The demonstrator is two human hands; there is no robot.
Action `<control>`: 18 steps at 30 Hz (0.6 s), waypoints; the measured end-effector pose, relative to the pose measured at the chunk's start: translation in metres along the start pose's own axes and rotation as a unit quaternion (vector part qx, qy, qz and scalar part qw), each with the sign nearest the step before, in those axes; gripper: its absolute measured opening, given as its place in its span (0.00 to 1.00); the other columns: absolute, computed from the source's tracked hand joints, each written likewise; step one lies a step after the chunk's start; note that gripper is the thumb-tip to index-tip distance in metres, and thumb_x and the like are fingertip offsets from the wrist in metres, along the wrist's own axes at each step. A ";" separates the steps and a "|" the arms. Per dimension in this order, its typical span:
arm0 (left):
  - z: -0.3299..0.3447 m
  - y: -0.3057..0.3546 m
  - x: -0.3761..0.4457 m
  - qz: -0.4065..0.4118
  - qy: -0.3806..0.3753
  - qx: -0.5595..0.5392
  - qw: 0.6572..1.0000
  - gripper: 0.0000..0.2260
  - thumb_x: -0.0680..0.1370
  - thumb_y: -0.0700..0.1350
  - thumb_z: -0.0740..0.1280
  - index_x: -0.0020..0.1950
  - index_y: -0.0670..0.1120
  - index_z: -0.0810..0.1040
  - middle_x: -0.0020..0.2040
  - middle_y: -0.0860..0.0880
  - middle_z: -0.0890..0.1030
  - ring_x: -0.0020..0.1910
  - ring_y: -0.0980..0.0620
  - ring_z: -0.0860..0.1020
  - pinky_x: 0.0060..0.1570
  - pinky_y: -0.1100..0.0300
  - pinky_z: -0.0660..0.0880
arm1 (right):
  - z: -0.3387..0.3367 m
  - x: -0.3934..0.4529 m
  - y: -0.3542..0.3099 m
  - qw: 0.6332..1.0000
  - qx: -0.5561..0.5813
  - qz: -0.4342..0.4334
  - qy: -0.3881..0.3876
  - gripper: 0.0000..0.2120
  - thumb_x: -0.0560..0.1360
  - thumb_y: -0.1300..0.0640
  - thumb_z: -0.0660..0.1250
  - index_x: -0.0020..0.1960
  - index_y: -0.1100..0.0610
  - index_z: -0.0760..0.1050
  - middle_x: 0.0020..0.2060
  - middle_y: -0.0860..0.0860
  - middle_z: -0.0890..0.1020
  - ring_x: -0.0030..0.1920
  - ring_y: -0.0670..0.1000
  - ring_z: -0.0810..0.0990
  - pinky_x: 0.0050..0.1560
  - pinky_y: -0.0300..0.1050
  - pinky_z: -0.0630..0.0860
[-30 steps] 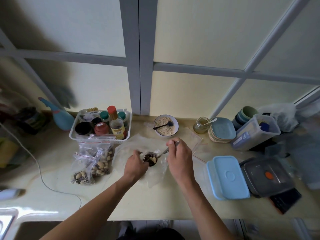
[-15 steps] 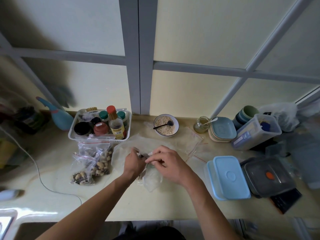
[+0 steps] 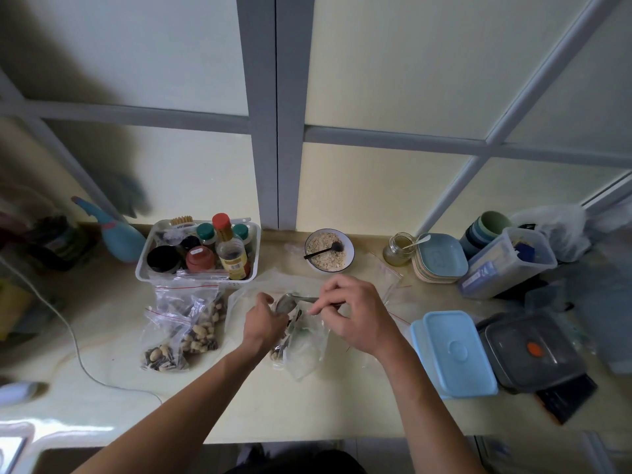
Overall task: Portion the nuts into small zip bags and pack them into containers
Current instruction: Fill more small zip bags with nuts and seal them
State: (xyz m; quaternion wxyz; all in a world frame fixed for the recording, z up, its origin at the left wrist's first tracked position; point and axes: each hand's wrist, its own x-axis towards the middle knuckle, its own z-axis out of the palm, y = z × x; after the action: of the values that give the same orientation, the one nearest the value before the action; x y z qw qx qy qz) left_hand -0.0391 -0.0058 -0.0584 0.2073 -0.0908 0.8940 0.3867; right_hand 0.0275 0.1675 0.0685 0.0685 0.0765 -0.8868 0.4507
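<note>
Left hand: the left hand [image 3: 265,319] curls its fingers round the mouth of a small zip bag [image 3: 301,340] at the middle of the counter [image 3: 239,405]
Right hand: the right hand [image 3: 355,316] pinches the handle of a metal spoon [image 3: 290,302], whose bowl sits at the bag mouth
Hard to see: spoon handle is hidden under the fingers; cannot tell what the bowl holds; nuts show dimly at the bag's lower left
Filled bags: filled zip bags [image 3: 181,330] lie left of the hands
Containers: blue lidded container [image 3: 453,352] right, dark container [image 3: 530,350] beside it
Far side: white basket [image 3: 143,268] of jars, oat bowl [image 3: 329,250]
Open room: bare counter near the front edge
</note>
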 end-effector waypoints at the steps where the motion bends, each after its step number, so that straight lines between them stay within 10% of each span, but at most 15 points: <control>1: -0.001 0.000 0.000 -0.001 -0.002 0.006 1.000 0.16 0.76 0.45 0.68 0.61 0.43 0.69 0.46 0.41 0.82 0.37 0.46 0.79 0.35 0.56 0.70 | -0.001 0.000 0.000 1.000 0.004 -0.004 0.012 0.13 0.71 0.66 0.68 0.40 0.50 0.87 0.40 0.45 0.79 0.38 0.46 0.79 0.40 0.42 0.77; 7: -0.003 -0.005 0.004 -0.010 -0.010 0.054 0.998 0.23 0.76 0.44 0.68 0.69 0.39 0.70 0.59 0.40 0.81 0.54 0.40 0.81 0.52 0.55 0.76 | -0.001 -0.001 0.007 0.991 -0.005 0.024 0.131 0.11 0.76 0.63 0.65 0.46 0.53 0.85 0.45 0.45 0.81 0.37 0.47 0.83 0.38 0.40 0.79; 18: -0.009 -0.002 -0.015 0.084 0.062 0.281 0.954 0.13 0.79 0.42 0.62 0.63 0.43 0.70 0.53 0.42 0.82 0.49 0.40 0.81 0.39 0.52 0.72 | 0.038 -0.009 0.032 0.984 -0.125 0.123 0.046 0.10 0.83 0.62 0.61 0.57 0.58 0.80 0.54 0.50 0.77 0.49 0.48 0.78 0.52 0.37 0.74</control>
State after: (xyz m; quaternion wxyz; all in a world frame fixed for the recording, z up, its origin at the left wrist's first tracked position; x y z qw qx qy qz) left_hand -0.0279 -0.0136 -0.0471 0.1358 0.0228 0.9819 0.1299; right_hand 0.0285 0.1564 0.0193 0.0619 -0.0629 -0.9346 0.3447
